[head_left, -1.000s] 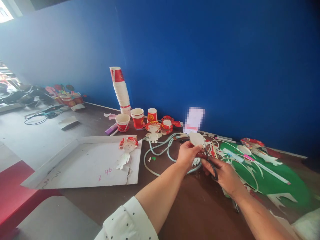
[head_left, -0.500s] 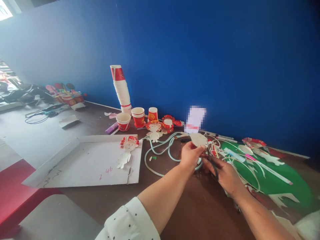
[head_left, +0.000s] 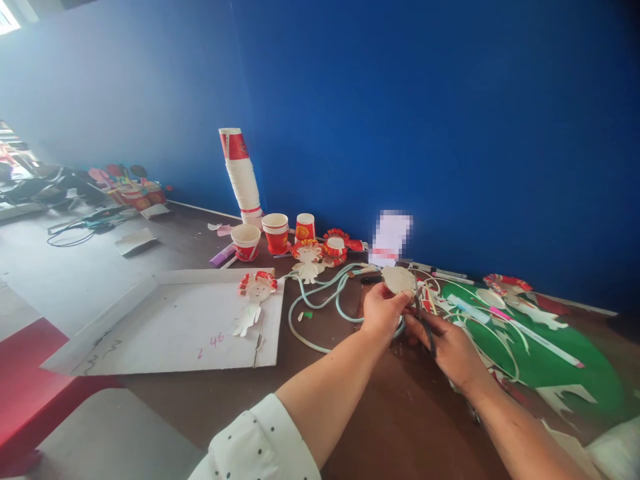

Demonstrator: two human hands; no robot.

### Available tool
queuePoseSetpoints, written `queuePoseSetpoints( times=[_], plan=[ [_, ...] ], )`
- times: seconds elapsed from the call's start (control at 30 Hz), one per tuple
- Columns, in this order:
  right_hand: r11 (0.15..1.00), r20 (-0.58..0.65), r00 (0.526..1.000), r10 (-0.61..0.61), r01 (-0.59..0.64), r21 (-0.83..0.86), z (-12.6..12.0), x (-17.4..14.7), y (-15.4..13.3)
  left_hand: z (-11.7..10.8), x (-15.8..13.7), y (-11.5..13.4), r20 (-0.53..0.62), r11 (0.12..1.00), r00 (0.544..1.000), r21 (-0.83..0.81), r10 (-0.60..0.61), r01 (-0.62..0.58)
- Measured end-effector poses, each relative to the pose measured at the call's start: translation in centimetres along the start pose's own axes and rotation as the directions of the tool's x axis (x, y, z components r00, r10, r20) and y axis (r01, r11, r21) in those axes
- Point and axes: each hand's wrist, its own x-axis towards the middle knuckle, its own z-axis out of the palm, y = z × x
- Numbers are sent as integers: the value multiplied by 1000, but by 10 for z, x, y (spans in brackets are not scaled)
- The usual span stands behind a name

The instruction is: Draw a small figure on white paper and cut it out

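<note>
My left hand (head_left: 384,310) pinches a white paper piece (head_left: 399,279) between thumb and fingers, above the brown table. My right hand (head_left: 450,343) is closed on dark-handled scissors (head_left: 423,323), whose blades point up at the paper's right edge. How far the blades are apart is hard to make out. Behind and left of my hands runs a pale blue cable (head_left: 320,283) in loops. Paper dolls with red fringed heads lie near: one doll (head_left: 307,263) by the cups, another doll (head_left: 257,293) on the white box lid.
A tall stack of paper cups (head_left: 243,180) leans by the blue wall, with red cups (head_left: 275,233) beside it. The white box lid (head_left: 165,333) lies left. On the right, a green mat (head_left: 575,360) carries paper scraps and a pink-capped marker (head_left: 537,339).
Hardly anything differs. Both hands keep their hold on the paper and scissors, and the view has shifted very slightly.
</note>
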Motion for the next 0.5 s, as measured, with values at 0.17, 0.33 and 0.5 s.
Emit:
queuePoseSetpoints(
  times=[0.17,0.33,0.5],
  plan=[
    [1000,-9,1000,-2,2,-5,1,2,4,0,1,-3,7,1000,1000,13,-3,3],
    [1000,-25,1000,-17,17,-6,1,2,2,-1,2,-5,16,1000,1000,2,23,-23],
    [1000,-31,1000,3,-3,1,1,1,-1,-2,4,-7,24,1000,999,9,27,-27]
  ],
)
